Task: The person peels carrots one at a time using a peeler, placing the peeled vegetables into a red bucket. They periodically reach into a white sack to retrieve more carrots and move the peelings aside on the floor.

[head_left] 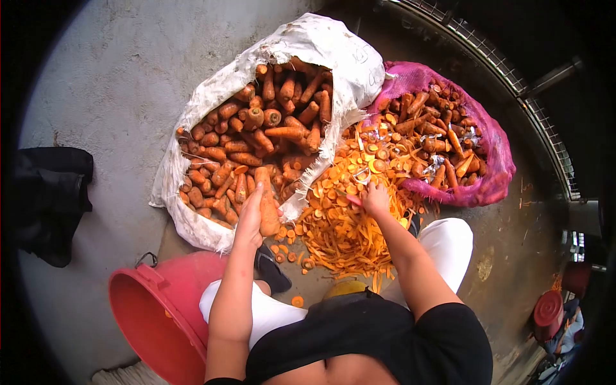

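Note:
My left hand (pixel 252 218) is wrapped round a large carrot (pixel 267 200), held upright in front of the white sack (pixel 212 221) full of carrots. My right hand (pixel 376 199) is closed on a peeler with a pinkish-red handle (pixel 354 200), over the pile of orange peels and cut carrot ends (pixel 343 237). The peeler's head is hard to make out against the peels. To the right of the pile lies an open pink mesh sack (pixel 497 163) with more carrots in it.
A red bucket (pixel 147 308) lies tipped at the lower left. Dark cloth (pixel 54 199) is at the far left. At the far right, a person (pixel 570 330) is beside a red container (pixel 549 311). A metal grating (pixel 545 125) curves along the upper right.

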The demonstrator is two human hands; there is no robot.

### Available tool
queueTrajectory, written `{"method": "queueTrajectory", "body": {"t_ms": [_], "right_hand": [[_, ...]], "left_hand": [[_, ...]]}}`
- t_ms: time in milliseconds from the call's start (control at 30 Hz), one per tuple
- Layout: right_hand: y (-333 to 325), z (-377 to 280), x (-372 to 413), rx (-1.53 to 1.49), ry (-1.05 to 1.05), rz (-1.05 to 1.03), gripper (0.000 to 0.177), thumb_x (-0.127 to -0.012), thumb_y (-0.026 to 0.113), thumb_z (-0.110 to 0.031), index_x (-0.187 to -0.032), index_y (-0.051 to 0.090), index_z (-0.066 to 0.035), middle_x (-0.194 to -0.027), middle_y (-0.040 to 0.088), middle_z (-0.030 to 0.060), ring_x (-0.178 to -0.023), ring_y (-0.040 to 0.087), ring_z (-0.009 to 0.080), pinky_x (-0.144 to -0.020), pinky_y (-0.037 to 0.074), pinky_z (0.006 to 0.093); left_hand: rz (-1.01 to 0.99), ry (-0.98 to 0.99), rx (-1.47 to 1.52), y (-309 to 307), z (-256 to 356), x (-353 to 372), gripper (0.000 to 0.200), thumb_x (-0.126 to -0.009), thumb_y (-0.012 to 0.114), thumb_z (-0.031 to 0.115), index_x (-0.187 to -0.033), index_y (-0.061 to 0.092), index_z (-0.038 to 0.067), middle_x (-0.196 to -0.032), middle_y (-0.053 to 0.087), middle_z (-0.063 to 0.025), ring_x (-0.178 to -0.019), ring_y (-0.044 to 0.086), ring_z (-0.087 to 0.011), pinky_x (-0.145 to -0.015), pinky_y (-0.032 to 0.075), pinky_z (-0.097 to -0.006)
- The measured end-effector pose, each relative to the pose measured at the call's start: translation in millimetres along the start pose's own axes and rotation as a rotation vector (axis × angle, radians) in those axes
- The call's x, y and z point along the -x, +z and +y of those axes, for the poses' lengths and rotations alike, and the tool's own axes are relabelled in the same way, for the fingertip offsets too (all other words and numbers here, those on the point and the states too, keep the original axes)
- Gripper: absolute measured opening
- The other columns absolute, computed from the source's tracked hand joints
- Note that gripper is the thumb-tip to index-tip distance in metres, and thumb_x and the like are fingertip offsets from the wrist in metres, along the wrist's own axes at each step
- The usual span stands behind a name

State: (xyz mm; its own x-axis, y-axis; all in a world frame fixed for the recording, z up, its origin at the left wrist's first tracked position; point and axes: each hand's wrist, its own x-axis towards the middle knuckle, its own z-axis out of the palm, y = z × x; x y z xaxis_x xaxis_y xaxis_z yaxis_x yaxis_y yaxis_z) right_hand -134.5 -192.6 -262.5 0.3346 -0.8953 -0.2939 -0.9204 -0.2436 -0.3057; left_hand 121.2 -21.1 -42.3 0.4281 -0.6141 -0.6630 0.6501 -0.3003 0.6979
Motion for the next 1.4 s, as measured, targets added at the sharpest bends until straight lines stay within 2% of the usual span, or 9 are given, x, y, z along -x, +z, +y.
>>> {"method": "queueTrajectory", "body": {"t_ms": [400,467,533,633,733,833,1000,1167,1400], "right_hand": [[-31.4,-13.3,-10.0,-0.192,0.076,-0.234,0.040,-0.092,0.047,-0.027,-0.122,0.037,-0.001,-0.109,0.056,0.0265,-0.098,0.058,0.0403,-0.081,0.047,0.0460],[-36.0,-17.2,-17.4,-0.366,0.027,-0.191,0.038,-0.093,0.042,-0.030,-0.117,0.044,0.000,-0.094,0.062,0.0263,-0.087,0.062,0.0372,-0.077,0.047,0.0464],[-55.1,-26.2,-26.9,-0.673,-0.015,-0.418,0.031,-0.095,0.042,-0.025,-0.112,0.052,-0.001,-0.089,0.063,0.0167,-0.076,0.063,0.0240,-0.061,0.047,0.0376],[-138.6,-66.6,12.4,-1.378,-0.111,-0.799,0.025,-0.099,0.044,-0.024,-0.112,0.055,-0.007,-0.079,0.061,0.0018,-0.053,0.047,0.0055,-0.041,0.029,0.0202],[-187.8,-87.0,41.9,-1.408,-0.341,-0.899,0.024,-0.098,0.047,-0.025,-0.112,0.055,-0.007,-0.081,0.062,0.0026,-0.051,0.042,0.0061,-0.044,0.031,0.0201],[-211.6,-87.4,53.2,-1.335,-0.585,-1.011,0.026,-0.096,0.050,-0.025,-0.118,0.052,-0.009,-0.095,0.065,0.0060,-0.067,0.056,0.0062,-0.057,0.042,0.0179],[-200.0,-104.0,38.7,-1.062,-0.624,-0.862,0.031,-0.098,0.048,-0.032,-0.110,0.056,-0.005,-0.093,0.060,0.0013,-0.075,0.049,0.0080,-0.069,0.041,0.0242],[-203.2,-108.9,18.9,-0.764,-0.566,-0.577,0.061,-0.096,0.038,-0.053,-0.078,0.069,-0.004,-0.063,0.060,0.0029,-0.057,0.051,0.0120,-0.059,0.044,0.0283],[-213.5,-122.5,37.2,-0.348,-0.723,-0.008,0.055,-0.097,0.044,-0.038,-0.056,0.062,-0.006,-0.049,0.058,0.0038,-0.049,0.056,0.0210,-0.051,0.044,0.0341]], "left_hand": [[-0.061,-0.005,0.018,7.4,1.4,6.5,0.039,-0.094,0.050,0.044,-0.101,0.054,0.006,-0.078,0.059,-0.0069,-0.062,0.062,-0.0183,-0.056,0.054,-0.0331],[-0.063,0.003,0.038,7.0,1.4,8.4,0.038,-0.094,0.050,0.043,-0.101,0.054,0.006,-0.079,0.059,-0.0070,-0.063,0.062,-0.0185,-0.056,0.054,-0.0336],[-0.089,0.022,0.081,5.6,-0.1,6.2,0.042,-0.095,0.047,0.044,-0.102,0.053,0.003,-0.078,0.057,-0.0074,-0.064,0.061,-0.0191,-0.059,0.054,-0.0345],[-0.122,0.008,0.177,-1.6,-10.4,-3.8,0.044,-0.096,0.045,0.045,-0.102,0.052,0.001,-0.077,0.055,-0.0075,-0.065,0.060,-0.0197,-0.061,0.054,-0.0349],[-0.128,0.000,0.226,3.1,-10.1,-7.6,0.046,-0.096,0.043,0.046,-0.102,0.052,0.001,-0.076,0.054,-0.0075,-0.065,0.060,-0.0205,-0.061,0.054,-0.0346],[-0.186,-0.048,0.185,13.8,-6.8,-3.3,0.045,-0.096,0.043,0.045,-0.106,0.052,0.002,-0.075,0.056,-0.0084,-0.064,0.060,-0.0201,-0.059,0.053,-0.0337],[-0.203,-0.119,0.125,27.2,-22.9,-5.4,0.044,-0.095,0.044,0.044,-0.110,0.050,0.004,-0.078,0.060,-0.0093,-0.064,0.061,-0.0187,-0.056,0.053,-0.0303],[-0.217,-0.184,0.202,40.2,-21.5,-0.2,0.039,-0.096,0.043,0.042,-0.112,0.049,0.007,-0.085,0.061,-0.0117,-0.065,0.061,-0.0190,-0.055,0.053,-0.0316],[-0.208,-0.175,0.268,52.2,-29.7,5.9,0.037,-0.098,0.037,0.034,-0.114,0.051,0.005,-0.088,0.061,-0.0101,-0.070,0.062,-0.0202,-0.060,0.054,-0.0309]]}}
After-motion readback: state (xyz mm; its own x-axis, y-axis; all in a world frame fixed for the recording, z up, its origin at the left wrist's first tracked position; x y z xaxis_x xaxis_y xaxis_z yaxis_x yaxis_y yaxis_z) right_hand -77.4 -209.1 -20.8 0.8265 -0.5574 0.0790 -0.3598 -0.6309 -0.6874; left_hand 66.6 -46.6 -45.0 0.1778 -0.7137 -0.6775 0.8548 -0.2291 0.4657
